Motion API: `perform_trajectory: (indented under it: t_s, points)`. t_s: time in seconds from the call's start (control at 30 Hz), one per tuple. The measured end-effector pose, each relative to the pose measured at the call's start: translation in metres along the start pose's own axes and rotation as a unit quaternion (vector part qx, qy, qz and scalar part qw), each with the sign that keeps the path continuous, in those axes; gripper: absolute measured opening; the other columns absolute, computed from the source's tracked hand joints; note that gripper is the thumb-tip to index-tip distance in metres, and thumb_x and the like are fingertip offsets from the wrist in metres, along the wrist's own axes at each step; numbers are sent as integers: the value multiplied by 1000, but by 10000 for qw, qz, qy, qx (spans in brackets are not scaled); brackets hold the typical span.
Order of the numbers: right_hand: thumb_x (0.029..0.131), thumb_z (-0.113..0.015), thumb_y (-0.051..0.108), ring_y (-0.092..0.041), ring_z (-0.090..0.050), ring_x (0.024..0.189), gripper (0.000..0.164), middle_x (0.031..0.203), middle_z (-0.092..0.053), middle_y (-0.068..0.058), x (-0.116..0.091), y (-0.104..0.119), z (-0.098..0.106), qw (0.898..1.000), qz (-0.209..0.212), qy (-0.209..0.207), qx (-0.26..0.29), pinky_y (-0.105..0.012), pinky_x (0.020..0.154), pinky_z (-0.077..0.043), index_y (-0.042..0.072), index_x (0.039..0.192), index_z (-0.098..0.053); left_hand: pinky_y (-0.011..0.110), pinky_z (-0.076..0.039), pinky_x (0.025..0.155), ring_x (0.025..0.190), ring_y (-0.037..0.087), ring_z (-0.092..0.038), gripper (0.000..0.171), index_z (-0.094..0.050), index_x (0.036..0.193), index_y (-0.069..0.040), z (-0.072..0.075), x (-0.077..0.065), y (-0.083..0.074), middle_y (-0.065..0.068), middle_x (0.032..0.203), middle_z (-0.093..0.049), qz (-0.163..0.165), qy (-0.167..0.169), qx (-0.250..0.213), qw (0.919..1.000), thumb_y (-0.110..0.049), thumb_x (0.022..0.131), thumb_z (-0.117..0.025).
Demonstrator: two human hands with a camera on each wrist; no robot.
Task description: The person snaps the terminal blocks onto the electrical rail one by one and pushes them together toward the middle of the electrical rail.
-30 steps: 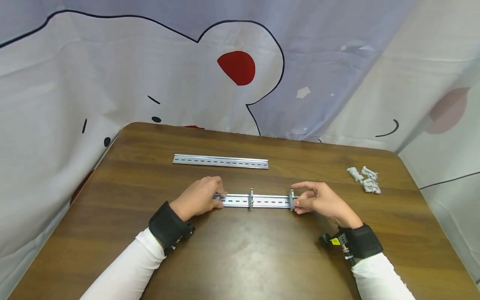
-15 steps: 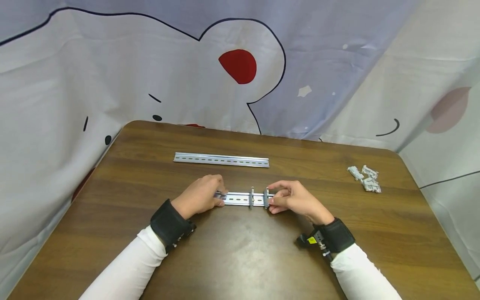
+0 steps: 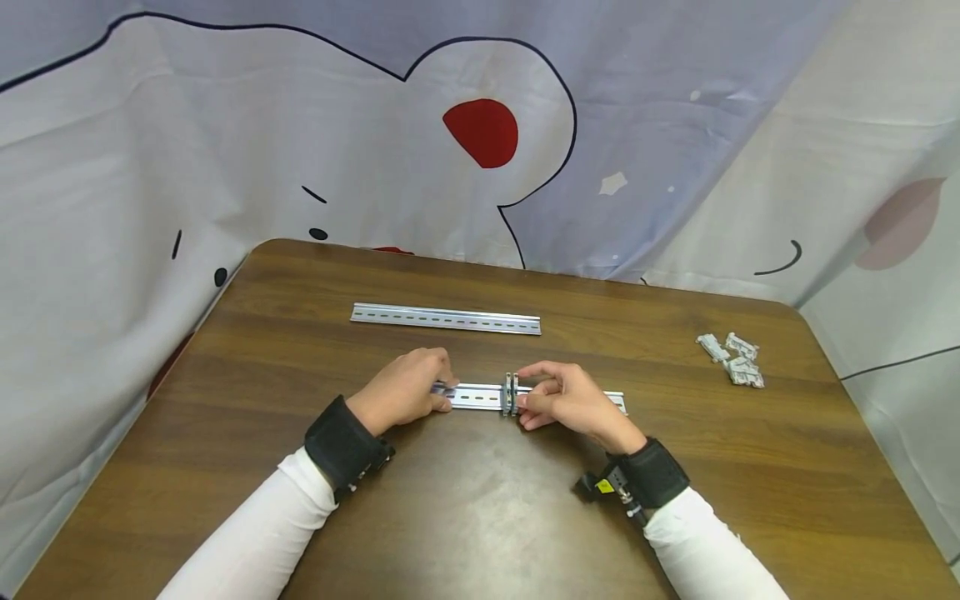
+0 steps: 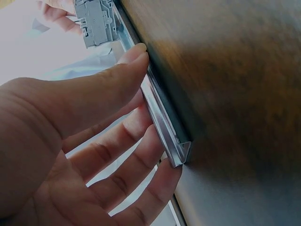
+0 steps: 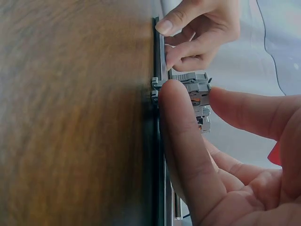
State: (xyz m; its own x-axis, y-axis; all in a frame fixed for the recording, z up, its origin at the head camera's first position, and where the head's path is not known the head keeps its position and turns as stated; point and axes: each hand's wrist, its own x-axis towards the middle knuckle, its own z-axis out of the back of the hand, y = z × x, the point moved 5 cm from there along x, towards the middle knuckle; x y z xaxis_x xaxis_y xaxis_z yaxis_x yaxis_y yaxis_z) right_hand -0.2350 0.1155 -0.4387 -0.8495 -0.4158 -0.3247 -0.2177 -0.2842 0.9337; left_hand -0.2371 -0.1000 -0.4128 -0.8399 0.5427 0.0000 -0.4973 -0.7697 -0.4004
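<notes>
A slotted metal DIN rail lies across the table in front of me. My left hand grips its left end; in the left wrist view the thumb presses one long edge and the fingers lie along the other. Two thin grey terminal blocks stand upright across the rail, side by side near its middle: a left block and a right block. My right hand holds the right block between thumb and fingers. The right wrist view shows the blocks close together, partly hidden by a finger.
Behind the hands a second slotted DIN rail lies on the wooden table. Several loose light-grey terminal blocks are piled at the right. A printed curtain hangs behind the table's far edge.
My right hand has slid the right terminal block leftward along the rail, up beside the other block. The rail's right end now shows. The left hand keeps its grip on the left end.
</notes>
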Motion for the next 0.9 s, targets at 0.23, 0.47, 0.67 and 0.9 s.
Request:
perform_trajectory:
  t_s: [0.23, 0.47, 0.67, 0.9]
  points:
    - [90, -63, -2, -27, -74, 73, 44, 94, -71, -30, -1, 0, -2, 9999, 99, 34, -108, -45, 71, -61, -5, 132, -51, 40, -53, 84, 96, 26, -65, 31, -77, 107, -6, -1, 1, 0, 6, 101, -69, 7, 26, 15, 10000, -21, 80, -82]
    - [91, -64, 1, -29, -74, 76, 46, 96, -71, -32, -2, -1, -2, 9996, 193, 114, -198, -44, 71, -61, -5, 134, -50, 40, -53, 85, 97, 26, -65, 31, -77, 107, -6, -1, 2, -2, 6, 101, -69, 6, 43, 41, 10000, -21, 80, -82]
    - [92, -65, 5, -33, -72, 78, 44, 98, -70, -33, -8, 5, 7, 9964, 349, -53, -767, -42, 67, -61, -4, 133, -53, 40, -53, 85, 97, 26, -65, 30, -76, 106, -6, -1, 2, -2, 5, 102, -69, 113, 50, -16, 9999, -21, 80, -82]
    - [91, -70, 20, -18, -62, 55, 38, 100, -74, -18, -14, -2, 52, 9709, 442, -1047, -2109, -29, 49, -51, 5, 124, -63, 40, -53, 84, 96, 25, -65, 30, -76, 104, -6, 1, 0, -1, 5, 100, -69, 113, -3, -57, 9999, -20, 79, -82]
